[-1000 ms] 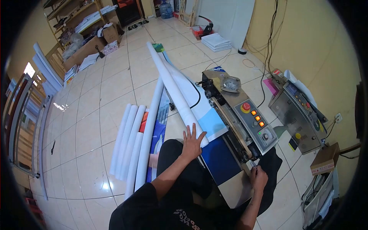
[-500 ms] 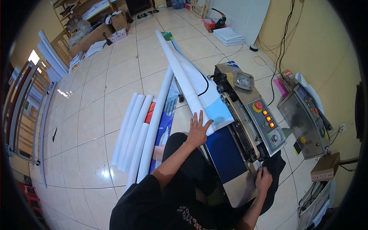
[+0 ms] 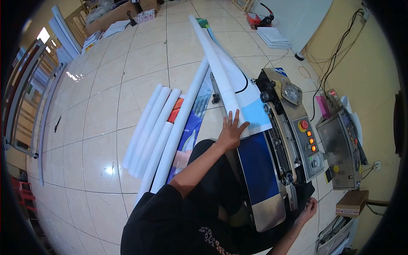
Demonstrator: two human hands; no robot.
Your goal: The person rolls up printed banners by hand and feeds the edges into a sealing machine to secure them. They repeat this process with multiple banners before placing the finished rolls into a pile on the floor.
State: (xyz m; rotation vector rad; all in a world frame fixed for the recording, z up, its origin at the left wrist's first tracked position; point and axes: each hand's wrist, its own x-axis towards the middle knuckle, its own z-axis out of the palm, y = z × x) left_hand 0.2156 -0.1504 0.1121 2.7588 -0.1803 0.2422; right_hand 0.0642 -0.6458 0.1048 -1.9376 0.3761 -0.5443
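My left hand (image 3: 230, 132) lies with fingers spread on the near end of a rolled white banner (image 3: 224, 85). The banner's loose printed part, with a light blue corner (image 3: 257, 114), reaches the belt side of a sealing machine (image 3: 292, 123). Below that corner is the machine's dark blue bed (image 3: 257, 163), ending in a bare metal plate (image 3: 268, 211). My right hand (image 3: 309, 209) is off the machine's near end, beside a dark cloth-like shape. Its fingers are curled together; what they hold, if anything, I cannot make out.
Several white rolls (image 3: 151, 131) lie on the tiled floor at left. A second metal control box (image 3: 340, 144) stands by the yellow wall, with a cardboard box (image 3: 352, 203) below it. Folded white sheets (image 3: 273, 38) sit farther back. A metal frame (image 3: 32, 97) stands far left.
My right hand has come away from the metal piece at the machine's near end and moved right and down. The left hand stays on the roll. The whole view has shifted.
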